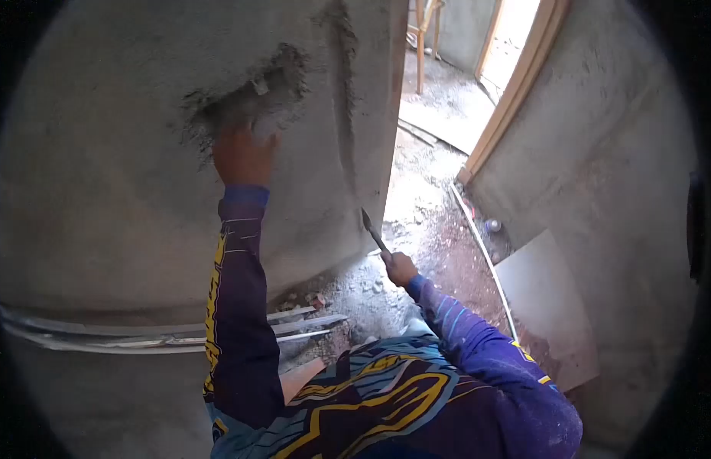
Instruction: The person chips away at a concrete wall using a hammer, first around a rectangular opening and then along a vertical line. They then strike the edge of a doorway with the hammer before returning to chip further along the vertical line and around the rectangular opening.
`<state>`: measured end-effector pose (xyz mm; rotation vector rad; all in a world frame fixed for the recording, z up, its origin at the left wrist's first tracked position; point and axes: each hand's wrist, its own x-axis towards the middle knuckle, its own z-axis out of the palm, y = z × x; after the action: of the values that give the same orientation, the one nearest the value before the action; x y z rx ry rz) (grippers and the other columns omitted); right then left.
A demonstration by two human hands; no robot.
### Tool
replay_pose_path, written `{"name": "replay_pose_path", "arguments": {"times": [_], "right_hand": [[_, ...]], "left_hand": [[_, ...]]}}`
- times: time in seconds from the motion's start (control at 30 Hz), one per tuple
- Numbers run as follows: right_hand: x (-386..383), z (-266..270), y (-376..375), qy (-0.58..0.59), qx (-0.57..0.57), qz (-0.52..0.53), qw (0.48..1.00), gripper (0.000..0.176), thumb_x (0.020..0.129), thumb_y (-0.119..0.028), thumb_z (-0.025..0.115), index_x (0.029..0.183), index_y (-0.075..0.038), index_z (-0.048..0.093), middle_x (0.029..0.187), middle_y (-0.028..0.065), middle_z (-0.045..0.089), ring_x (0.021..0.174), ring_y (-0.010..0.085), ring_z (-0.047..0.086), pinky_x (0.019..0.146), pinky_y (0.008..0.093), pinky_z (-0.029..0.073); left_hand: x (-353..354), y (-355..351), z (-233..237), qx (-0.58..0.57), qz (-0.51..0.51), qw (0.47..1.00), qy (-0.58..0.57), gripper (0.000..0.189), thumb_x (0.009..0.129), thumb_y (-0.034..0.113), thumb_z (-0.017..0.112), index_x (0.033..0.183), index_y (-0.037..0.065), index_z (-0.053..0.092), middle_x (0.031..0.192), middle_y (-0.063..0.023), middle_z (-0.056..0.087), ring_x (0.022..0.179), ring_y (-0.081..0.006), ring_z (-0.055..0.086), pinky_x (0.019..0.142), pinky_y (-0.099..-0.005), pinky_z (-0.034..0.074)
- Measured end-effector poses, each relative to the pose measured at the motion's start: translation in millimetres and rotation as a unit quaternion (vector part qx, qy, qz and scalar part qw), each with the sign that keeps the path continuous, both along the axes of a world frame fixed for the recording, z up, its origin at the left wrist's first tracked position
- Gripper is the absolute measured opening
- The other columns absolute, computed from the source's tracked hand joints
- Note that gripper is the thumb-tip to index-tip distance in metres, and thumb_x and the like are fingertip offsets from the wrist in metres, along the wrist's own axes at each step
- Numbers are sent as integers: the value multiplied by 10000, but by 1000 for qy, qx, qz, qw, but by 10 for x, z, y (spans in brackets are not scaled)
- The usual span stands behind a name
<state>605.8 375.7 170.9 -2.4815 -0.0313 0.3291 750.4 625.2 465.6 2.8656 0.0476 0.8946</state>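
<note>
My left hand [245,157] reaches up to the lower edge of a rough rectangular hole [267,88] cut in the grey plastered wall [141,183]. Its thumb stands apart from the fingers, whose tips are partly lost in the shadow of the hole; I see nothing held there. A small pale bit [261,86] shows inside the hole. Lower down on the right, my right hand [401,269] is closed round the handle of a dark tool with a narrow, pointed head [369,222]. That head is close to the wall's edge, below a vertical groove [344,92].
Long pale strips [172,336] lie along the wall's foot at left. Rubble [371,287] covers the floor by the corner. A doorway with a wooden frame [508,92] opens at upper right. A pale board [550,306] leans against the right wall, near a long thin strip [485,260].
</note>
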Motion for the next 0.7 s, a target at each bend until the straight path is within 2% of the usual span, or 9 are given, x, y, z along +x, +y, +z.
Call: {"name": "replay_pose_path", "arguments": {"times": [0.1, 0.13, 0.17, 0.27, 0.33, 0.4, 0.5, 0.6, 0.7], "right_hand": [[-489, -790, -560, 82, -46, 69, 993, 440, 947, -369, 389, 883, 7, 607, 818, 294, 610, 748, 447, 599, 681, 531, 450], [-696, -610, -729, 137, -52, 46, 988, 396, 928, -354, 426, 918, -25, 645, 839, 264, 626, 763, 420, 616, 676, 519, 469], [-955, -2194, -1165, 117, -82, 33, 989, 384, 909, -375, 459, 972, -59, 668, 880, 258, 630, 817, 410, 623, 716, 493, 489], [-1692, -1131, -1504, 208, -23, -123, 970, 470, 885, -432, 459, 1032, -33, 658, 1023, 268, 621, 966, 415, 593, 829, 507, 454], [-2344, -1947, -1948, 238, -20, -249, 939, 493, 875, -443, 470, 1007, -2, 645, 1049, 257, 621, 971, 420, 587, 823, 468, 456], [-3433, -3763, -2812, 114, 40, -219, 968, 403, 875, -398, 500, 1053, -70, 652, 1040, 209, 645, 950, 362, 612, 772, 448, 471], [-3475, -2080, -2719, 357, 102, -348, 861, 361, 880, -384, 495, 967, -67, 643, 945, 186, 637, 863, 338, 607, 719, 444, 470], [-3570, -1688, -2876, 419, 168, -349, 821, 339, 884, -370, 490, 881, -64, 634, 850, 162, 628, 775, 313, 602, 666, 441, 470], [-3593, -1650, -3131, 454, 203, -296, 815, 340, 889, -356, 485, 795, -61, 626, 755, 139, 620, 687, 289, 597, 613, 438, 469]], "left_hand": [[-88, -31, 75, 10, -30, 999, -19, 511, 746, 354, 733, 1119, 26, 614, 1141, -166, 597, 1107, -320, 535, 934, -436, 435], [-69, 1, 6, 23, -38, 999, -18, 511, 746, 354, 733, 1119, 26, 614, 1141, -166, 597, 1107, -320, 535, 934, -436, 435], [-13, 56, -127, 24, -49, 995, -82, 477, 748, 342, 733, 1089, 27, 620, 1122, -157, 602, 1101, -316, 534, 932, -436, 435], [-34, 59, -190, 80, -91, 966, -228, 385, 751, 304, 745, 1005, 34, 640, 1008, -138, 636, 970, -306, 580, 850, -426, 465], [-123, 10, -286, 133, -111, 934, -311, 327, 752, 276, 756, 952, 39, 653, 913, -128, 665, 843, -299, 628, 772, -416, 495], [-272, -71, -528, 5, -113, 960, -258, 221, 794, 234, 730, 839, 43, 628, 754, -77, 641, 688, -228, 607, 637, -352, 481], [-657, -704, -718, -225, -62, 970, -66, 164, 871, 214, 644, 835, 59, 604, 637, -67, 570, 589, -181, 562, 558, -308, 436], [-776, -1307, -1458, -258, -143, 954, -43, 111, 889, 163, 590, 884, 52, 593, 668, -106, 572, 583, -262, 572, 575, -357, 462], [-988, -1764, -2478, -197, -123, 958, 166, 177, 850, 205, 612, 983, 89, 599, 887, -178, 615, 837, -384, 594, 745, -442, 487]]}}
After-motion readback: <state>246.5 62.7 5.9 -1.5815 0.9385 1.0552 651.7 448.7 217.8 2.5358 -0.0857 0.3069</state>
